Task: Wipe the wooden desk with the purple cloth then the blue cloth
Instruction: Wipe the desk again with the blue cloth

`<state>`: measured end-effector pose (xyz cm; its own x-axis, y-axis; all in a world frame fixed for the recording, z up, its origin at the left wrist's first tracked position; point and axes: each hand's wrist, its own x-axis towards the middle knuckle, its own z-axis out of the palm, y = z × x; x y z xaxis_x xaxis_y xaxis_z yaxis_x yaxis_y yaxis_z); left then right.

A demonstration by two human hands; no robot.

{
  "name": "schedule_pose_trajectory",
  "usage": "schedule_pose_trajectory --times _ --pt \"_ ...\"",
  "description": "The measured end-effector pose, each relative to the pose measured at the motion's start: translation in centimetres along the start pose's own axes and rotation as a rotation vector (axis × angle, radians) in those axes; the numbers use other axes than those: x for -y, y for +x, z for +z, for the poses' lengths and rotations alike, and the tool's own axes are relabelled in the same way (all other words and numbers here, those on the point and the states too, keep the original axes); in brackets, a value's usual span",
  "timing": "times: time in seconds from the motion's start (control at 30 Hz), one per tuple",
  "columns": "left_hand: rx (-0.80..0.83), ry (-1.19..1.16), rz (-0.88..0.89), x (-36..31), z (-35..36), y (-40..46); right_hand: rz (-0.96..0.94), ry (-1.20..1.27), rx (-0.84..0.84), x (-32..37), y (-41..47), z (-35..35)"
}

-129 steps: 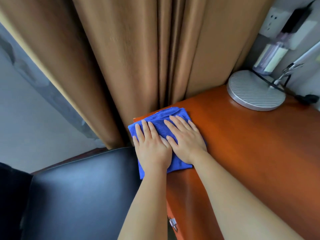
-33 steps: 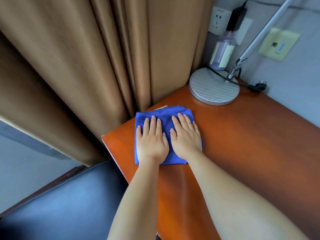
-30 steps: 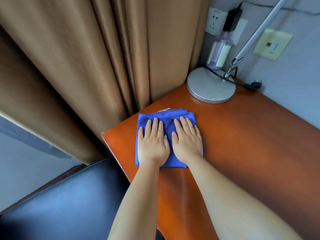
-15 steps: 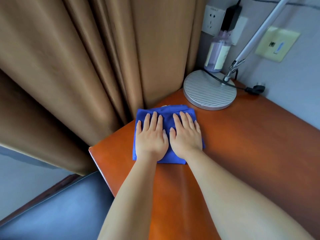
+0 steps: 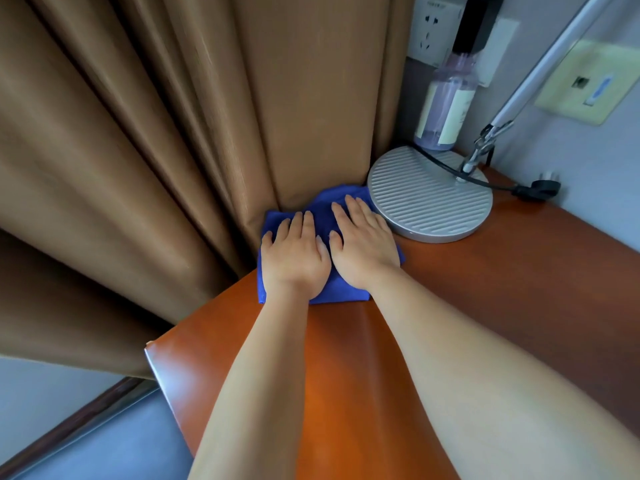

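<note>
A folded blue cloth point(image 5: 323, 211) lies on the reddish-brown wooden desk point(image 5: 485, 289), far along its left side. Both hands press flat on it, side by side, fingers straight. My left hand point(image 5: 294, 254) covers the cloth's left half, next to the curtain. My right hand point(image 5: 363, 244) covers the right half, its fingertips close to the lamp base. The cloth's far edge touches the curtain and the lamp base. No purple cloth is in view.
A round ribbed silver lamp base point(image 5: 429, 195) with its arm and black cable stands at the desk's far corner. Behind it is a purple-tinted bottle point(image 5: 446, 98) and a wall socket point(image 5: 433, 26). Brown curtains point(image 5: 173, 133) hang along the desk's left edge.
Both hands have pushed the blue cloth away from me along the desk, from near the front left corner up to the curtain and lamp base.
</note>
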<state>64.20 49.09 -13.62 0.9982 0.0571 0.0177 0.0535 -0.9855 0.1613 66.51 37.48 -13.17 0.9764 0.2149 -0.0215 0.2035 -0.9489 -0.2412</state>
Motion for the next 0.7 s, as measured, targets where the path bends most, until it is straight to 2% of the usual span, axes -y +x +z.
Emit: schedule_pose_trajectory --times 0.33,0.7 --pt "0.005 0.025 0.015 0.4 -0.3 -0.8 0.039 0.026 0.042 0.4 -0.5 -0.3" --pt "0.051 0.032 0.112 -0.6 -0.6 -9.0 0.161 0.061 -0.023 1.0 -10.2 0.2"
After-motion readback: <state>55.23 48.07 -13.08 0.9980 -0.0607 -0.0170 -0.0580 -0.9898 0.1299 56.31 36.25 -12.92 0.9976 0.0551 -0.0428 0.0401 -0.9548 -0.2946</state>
